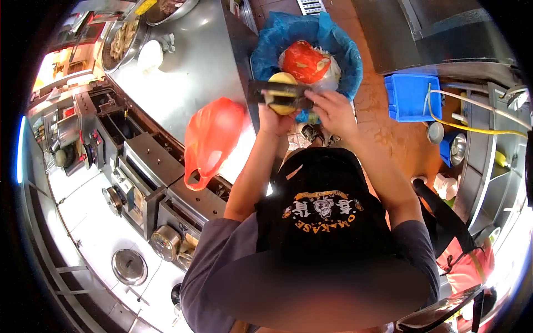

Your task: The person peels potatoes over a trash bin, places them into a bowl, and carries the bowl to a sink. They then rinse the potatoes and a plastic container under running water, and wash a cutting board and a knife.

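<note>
Over the bin, my left hand (273,122) is closed around a yellow, rounded potato-like vegetable (283,79), cupping it from below. My right hand (335,112) grips the end of a dark, wide peeler-like tool (302,99) that lies across the vegetable; its exact kind is hard to make out. Beneath both hands stands a bin with a blue plastic liner (265,60). Inside it are an orange-red plastic bag (305,62) and pale scraps (335,72).
To the left is a steel counter (194,61) with a knotted red plastic bag (214,136) at its edge and a metal bowl of food (123,43) farther back. A blue crate (411,97) sits on the floor at right, near a yellow hose (472,129). Another person's dark sleeve shows lower right.
</note>
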`<state>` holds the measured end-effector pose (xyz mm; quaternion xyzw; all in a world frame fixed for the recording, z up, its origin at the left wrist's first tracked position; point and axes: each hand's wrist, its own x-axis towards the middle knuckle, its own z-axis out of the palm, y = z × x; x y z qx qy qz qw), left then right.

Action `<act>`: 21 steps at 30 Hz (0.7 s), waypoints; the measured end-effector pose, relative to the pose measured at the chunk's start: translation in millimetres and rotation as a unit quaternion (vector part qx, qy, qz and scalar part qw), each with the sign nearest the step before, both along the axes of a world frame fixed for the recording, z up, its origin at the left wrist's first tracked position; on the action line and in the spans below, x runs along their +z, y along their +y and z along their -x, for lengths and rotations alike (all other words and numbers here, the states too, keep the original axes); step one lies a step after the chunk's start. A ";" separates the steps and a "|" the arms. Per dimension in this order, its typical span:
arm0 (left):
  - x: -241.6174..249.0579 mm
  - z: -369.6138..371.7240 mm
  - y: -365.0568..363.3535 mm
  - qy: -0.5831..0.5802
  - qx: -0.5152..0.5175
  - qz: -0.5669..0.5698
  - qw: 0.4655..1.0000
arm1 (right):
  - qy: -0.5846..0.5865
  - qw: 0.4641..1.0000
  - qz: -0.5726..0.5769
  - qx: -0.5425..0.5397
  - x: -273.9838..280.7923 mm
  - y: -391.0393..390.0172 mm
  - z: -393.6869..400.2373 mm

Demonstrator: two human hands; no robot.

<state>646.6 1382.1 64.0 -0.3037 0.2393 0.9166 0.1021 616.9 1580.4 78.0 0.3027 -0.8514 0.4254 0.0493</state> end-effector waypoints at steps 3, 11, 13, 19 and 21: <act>20.6 -12.6 -2.0 0.048 -0.074 -0.038 0.995 | -0.250 0.963 -0.015 -0.103 -62.2 38.6 21.0; 7.1 -8.8 -0.8 -0.028 -0.049 0.047 0.997 | -0.172 0.985 0.001 -0.018 12.6 9.1 -3.3; -2.6 -18.4 -2.1 0.017 -0.057 0.064 0.996 | -0.178 0.983 0.012 -0.037 -24.7 9.1 1.7; 25.6 -8.7 -1.8 -0.002 -0.017 -0.026 1.000 | -0.324 0.938 -0.031 -0.115 -40.2 30.3 -7.8; 6.8 -7.9 -6.0 0.002 0.003 -0.051 0.999 | -0.223 0.973 0.021 -0.055 -2.8 11.9 -18.8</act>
